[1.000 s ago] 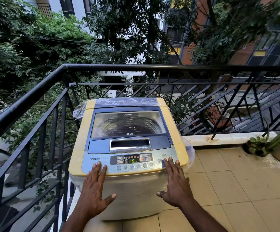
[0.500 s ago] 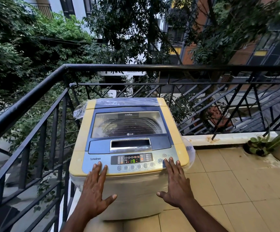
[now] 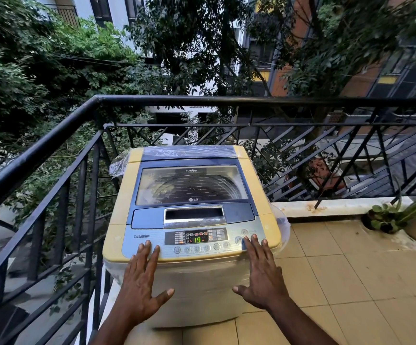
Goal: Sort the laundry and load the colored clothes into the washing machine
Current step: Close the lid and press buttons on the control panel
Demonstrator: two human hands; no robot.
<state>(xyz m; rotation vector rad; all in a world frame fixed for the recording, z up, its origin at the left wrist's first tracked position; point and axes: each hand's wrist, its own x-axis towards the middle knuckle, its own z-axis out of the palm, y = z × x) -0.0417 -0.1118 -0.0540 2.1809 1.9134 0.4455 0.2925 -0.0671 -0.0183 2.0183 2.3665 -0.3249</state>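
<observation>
A top-loading washing machine [image 3: 124,190] with a yellow body and blue top stands in the balcony corner, partly wrapped in clear plastic. Its glass lid [image 3: 192,185] is closed and the drum behind it looks dark. The control panel [image 3: 197,239] is lit and shows a green 19. My left hand [image 3: 139,285] lies flat with spread fingers on the front left edge of the panel. My right hand [image 3: 261,272] lies flat on the front right, fingertips by the round buttons there. Neither hand holds anything. No clothes are in view.
A black metal railing [image 3: 52,143] runs close along the machine's left and behind it. Beige floor tiles [image 3: 351,282] stretch to the right. A potted plant [image 3: 411,217] stands at the right edge by a low white kerb [image 3: 338,207]. Trees and buildings lie beyond.
</observation>
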